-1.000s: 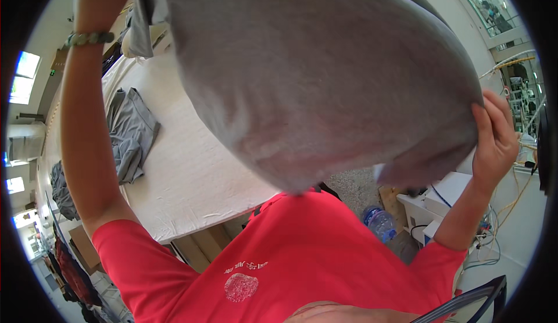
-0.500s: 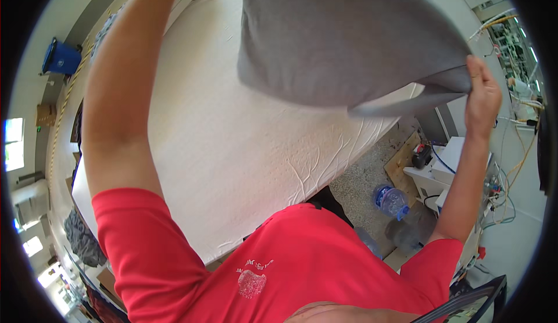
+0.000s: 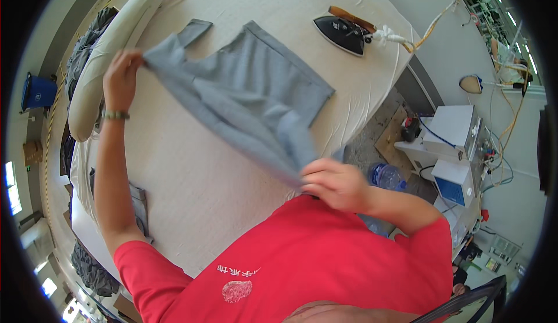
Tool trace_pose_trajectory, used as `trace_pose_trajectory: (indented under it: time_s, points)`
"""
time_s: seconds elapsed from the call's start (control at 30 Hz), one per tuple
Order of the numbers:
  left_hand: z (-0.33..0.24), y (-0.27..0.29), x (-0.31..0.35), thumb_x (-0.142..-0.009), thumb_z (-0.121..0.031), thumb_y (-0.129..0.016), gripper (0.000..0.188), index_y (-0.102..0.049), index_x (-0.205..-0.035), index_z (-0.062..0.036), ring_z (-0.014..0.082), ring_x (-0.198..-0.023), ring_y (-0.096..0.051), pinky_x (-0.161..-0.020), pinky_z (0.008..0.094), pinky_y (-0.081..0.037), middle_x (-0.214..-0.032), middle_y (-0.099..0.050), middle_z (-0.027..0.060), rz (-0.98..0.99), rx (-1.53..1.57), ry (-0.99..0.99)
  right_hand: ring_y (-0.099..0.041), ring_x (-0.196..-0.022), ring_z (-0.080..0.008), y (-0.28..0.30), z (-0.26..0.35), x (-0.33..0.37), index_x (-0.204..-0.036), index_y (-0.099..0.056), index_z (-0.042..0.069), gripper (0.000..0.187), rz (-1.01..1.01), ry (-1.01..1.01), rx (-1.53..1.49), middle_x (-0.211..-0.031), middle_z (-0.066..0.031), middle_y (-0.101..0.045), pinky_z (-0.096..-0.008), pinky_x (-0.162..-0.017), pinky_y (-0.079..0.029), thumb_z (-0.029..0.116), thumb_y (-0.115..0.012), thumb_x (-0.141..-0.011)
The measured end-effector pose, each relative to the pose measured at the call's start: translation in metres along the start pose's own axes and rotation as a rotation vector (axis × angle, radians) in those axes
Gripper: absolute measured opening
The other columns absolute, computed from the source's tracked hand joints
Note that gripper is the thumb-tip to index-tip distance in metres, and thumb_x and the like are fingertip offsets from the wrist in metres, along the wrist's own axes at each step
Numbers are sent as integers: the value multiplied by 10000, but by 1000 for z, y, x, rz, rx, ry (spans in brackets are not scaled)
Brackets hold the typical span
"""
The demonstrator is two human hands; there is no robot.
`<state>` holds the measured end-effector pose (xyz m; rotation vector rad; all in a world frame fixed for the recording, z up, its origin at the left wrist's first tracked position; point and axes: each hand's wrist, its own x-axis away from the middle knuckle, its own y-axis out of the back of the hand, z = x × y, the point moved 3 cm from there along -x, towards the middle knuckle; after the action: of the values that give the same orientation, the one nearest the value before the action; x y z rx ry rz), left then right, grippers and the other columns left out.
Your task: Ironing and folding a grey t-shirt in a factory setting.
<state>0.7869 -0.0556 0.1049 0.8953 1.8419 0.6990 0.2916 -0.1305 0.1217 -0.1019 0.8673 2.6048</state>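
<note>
A soft grey garment (image 3: 244,90) stretches slantwise over a cream cloth-covered pressing table (image 3: 180,207). My left hand (image 3: 123,72), at the far left, is closed on one corner of it. Nearer to my body, my right hand (image 3: 334,185) pinches its opposite end, where the cloth is bunched and slightly blurred. The far part of the garment spreads on the table, with a narrow sleeve-like piece sticking out near my left hand. Both grips hide the edges they hold.
An iron (image 3: 343,32) with a brown handle rests on the table's far right. A long padded board (image 3: 96,85) runs along the left edge, near piled grey cloth (image 3: 90,50). Another grey piece (image 3: 139,207) lies by my left forearm. On the floor right stands a water bottle (image 3: 386,176).
The garment has come down from a raised, spread position onto the table. My right hand has moved left and toward my body; my left hand has come into view. The iron is now uncovered.
</note>
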Motion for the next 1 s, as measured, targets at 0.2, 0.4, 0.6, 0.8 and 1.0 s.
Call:
trace_pose_trajectory:
  time_s: [0.2,0.4,0.6,0.8,1.0]
  points:
    - [56,-45,178,-909,-20,-648,96,-683,-991,-58,334,-933,-685,-791,413,-552,-1012,-678,138,171,-182,252,-709,-845,-293,-151,-61,29,-983,-655,30,135,324,198,-32,-1095,-102,-659,-395,-677,-585,162,-667,-957]
    - [-28,-92,208,-839,70,-573,377,-662,-1189,-36,365,-1216,-568,-1020,443,-482,-1301,-611,157,40,-390,139,-710,-829,-313,-233,-82,33,-945,-640,0,185,843,74,238,-1153,-167,-667,-428,-655,-576,156,-546,-980]
    - [-242,-148,188,-907,-228,-656,374,-667,-1255,-94,368,-984,-698,-830,478,-559,-1007,-695,164,642,33,334,-701,-870,-321,-266,-68,44,-1031,-674,25,206,695,486,414,-1233,-164,-648,-419,-745,-580,169,-561,-935]
    - [-211,-140,233,-927,-176,-663,196,-658,-1080,-55,359,-833,-696,-735,422,-547,-953,-697,165,227,273,498,-709,-920,-313,-192,-62,44,-1086,-697,60,221,782,497,292,-1198,-136,-698,-438,-791,-579,198,-636,-924]
    - [-202,4,433,-1012,-77,-652,135,-648,-1118,8,164,-965,-658,-871,313,-570,-1026,-673,70,-735,222,1203,-722,-868,-274,-53,-162,8,-1101,-727,62,198,123,63,62,-1001,-125,-734,-367,-755,-577,160,-710,-929]
